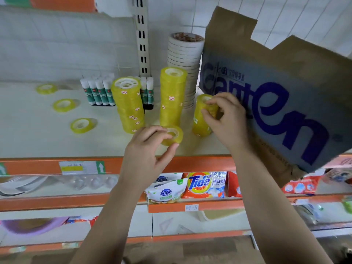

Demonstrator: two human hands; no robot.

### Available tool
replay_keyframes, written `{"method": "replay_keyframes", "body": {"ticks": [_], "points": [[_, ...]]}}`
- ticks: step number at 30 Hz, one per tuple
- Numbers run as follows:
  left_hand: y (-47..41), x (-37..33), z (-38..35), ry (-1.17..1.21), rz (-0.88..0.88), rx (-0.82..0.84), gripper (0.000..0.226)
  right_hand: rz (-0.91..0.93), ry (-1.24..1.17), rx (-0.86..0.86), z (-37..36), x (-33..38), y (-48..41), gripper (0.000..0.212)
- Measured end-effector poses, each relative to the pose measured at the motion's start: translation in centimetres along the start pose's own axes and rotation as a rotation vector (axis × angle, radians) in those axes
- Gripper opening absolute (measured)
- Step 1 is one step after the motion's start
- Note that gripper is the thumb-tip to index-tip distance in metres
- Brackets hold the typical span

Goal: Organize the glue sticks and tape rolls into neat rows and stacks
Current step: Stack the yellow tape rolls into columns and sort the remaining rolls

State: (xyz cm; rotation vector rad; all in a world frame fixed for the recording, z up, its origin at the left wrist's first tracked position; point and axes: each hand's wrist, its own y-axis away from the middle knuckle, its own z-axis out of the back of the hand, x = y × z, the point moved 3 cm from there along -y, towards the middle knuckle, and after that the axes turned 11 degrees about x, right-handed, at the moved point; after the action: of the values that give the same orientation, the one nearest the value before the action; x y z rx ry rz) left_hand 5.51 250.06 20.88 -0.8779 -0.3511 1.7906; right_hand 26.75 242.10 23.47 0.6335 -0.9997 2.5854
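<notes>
Left hand (146,151) pinches one loose roll (174,137) at centre; right hand (226,119) grips the short stack (200,128) at 2 o'clock, likely steadying it for stacking; glue sticks (99,92) rowed at 10 o'clock

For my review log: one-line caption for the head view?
The left hand holds a loose yellow tape roll while the right hand grips the short tape stack beside a cardboard box.
</notes>
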Motion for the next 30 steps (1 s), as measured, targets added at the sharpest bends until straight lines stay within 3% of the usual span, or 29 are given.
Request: {"method": "replay_keyframes", "body": {"ticks": [30], "points": [[-0.5,0.0,-1.0,0.039,0.014,0.046,0.024,-0.01,-0.121,-0.018,-0.6,-1.4,0.0,0.024]]}}
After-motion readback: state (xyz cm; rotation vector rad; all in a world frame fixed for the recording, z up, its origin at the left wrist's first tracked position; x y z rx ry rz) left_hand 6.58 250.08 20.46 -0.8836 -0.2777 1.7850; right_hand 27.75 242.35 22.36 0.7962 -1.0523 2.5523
